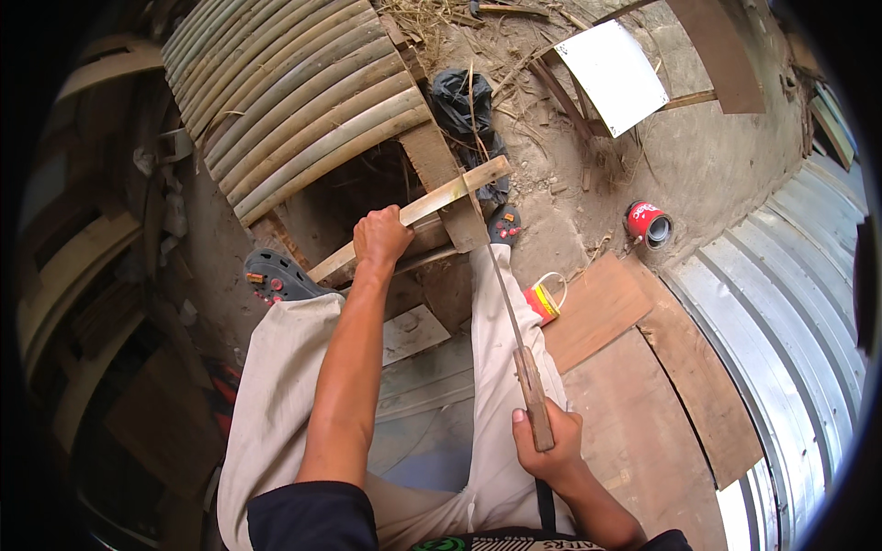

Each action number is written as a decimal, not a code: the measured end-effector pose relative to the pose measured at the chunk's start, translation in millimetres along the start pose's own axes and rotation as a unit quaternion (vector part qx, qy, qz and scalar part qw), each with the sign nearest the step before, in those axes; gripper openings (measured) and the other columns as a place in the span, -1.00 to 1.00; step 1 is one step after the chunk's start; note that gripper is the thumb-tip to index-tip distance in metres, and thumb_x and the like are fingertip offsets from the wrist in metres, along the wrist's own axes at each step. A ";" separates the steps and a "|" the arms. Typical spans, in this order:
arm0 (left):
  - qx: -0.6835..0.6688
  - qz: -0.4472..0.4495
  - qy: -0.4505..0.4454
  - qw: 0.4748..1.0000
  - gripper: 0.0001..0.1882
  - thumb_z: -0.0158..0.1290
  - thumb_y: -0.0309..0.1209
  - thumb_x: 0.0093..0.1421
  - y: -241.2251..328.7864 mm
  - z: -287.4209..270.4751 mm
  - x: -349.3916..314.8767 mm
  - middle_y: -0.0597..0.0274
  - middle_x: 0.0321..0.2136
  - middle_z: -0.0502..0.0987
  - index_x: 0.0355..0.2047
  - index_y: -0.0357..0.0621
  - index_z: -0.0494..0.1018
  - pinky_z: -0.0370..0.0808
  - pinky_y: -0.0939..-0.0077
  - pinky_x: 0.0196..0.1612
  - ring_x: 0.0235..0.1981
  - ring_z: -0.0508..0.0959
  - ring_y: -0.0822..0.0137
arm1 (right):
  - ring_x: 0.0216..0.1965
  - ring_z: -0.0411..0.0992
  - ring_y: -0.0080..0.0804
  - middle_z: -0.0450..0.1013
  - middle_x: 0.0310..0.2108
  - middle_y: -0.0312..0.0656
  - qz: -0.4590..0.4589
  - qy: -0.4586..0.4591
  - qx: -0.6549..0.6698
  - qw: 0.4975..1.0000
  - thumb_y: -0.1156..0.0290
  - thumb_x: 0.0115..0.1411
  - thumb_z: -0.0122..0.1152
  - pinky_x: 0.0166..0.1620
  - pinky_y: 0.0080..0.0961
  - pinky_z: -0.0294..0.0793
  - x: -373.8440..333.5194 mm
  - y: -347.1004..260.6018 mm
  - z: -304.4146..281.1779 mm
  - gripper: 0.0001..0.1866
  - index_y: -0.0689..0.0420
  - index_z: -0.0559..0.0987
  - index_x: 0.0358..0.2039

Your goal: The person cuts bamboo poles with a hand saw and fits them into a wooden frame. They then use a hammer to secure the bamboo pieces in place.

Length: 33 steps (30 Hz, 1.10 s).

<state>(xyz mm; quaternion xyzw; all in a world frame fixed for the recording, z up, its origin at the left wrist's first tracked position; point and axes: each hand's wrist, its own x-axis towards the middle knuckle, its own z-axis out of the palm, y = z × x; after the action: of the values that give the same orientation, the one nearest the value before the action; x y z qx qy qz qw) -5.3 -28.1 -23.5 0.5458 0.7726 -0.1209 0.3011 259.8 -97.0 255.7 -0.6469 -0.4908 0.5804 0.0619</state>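
Observation:
My left hand [382, 236] is closed around a pale slat [436, 197], apparently split bamboo. The slat lies slantwise across the open end of a wooden frame, its right end jutting past a wide board [430, 158]. In my right hand [551, 445], fingers wrapped round the wooden handle, is a handsaw [506, 298]. Its blade appears edge-on as a thin dark line, pointing up toward the slat near the board's end. Whether the blade touches the slat I cannot tell; its teeth do not show.
A slatted bamboo platform [303, 92] fills the upper left. Beside my right leg stands a red-and-yellow pail [544, 305]. A red can [649, 224] lies on the ground near corrugated metal sheeting [772, 275]. Plywood sheets [625, 404] and a black plastic bag [461, 101] are also around.

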 end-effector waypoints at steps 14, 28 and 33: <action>-0.033 0.027 0.021 0.999 -0.83 0.11 -0.41 -0.06 -5.0 4.1 1.4 -0.12 -0.46 0.62 -0.44 -0.18 0.59 0.59 0.10 -0.25 -0.38 0.65 -0.10 | -0.78 0.23 -0.56 0.23 -0.79 -0.26 -0.020 0.048 0.012 0.999 0.51 0.19 0.19 -0.65 -0.49 0.20 27.5 -13.1 25.9 -0.72 0.16 0.34 -0.62; -0.037 0.045 -0.051 0.997 -0.79 0.10 -0.42 -0.10 -0.2 12.1 -19.6 -0.13 -0.42 0.63 -0.43 -0.17 0.64 0.59 0.13 -0.23 -0.35 0.66 -0.07 | -0.76 0.27 -0.54 0.28 -0.78 -0.26 0.047 0.055 0.005 0.997 0.51 0.21 0.19 -0.63 -0.51 0.23 1.2 15.9 44.0 -0.76 0.18 0.39 -0.58; -0.030 0.032 -0.079 0.996 -0.79 0.15 -0.39 -0.10 1.4 8.1 -18.9 -0.11 -0.42 0.63 -0.41 -0.14 0.63 0.59 0.15 -0.19 -0.33 0.65 -0.06 | -0.75 0.37 -0.45 0.32 -0.77 -0.21 0.051 0.029 -0.034 0.998 0.52 0.18 0.18 -0.61 -0.49 0.31 -41.1 -5.4 28.1 -0.82 0.20 0.45 -0.55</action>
<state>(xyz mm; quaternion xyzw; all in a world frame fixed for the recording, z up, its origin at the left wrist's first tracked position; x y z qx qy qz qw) 2.9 -46.3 -18.4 0.5500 0.7318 -0.1307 0.3807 240.3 -137.1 278.6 -0.6895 -0.4747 0.5465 0.0240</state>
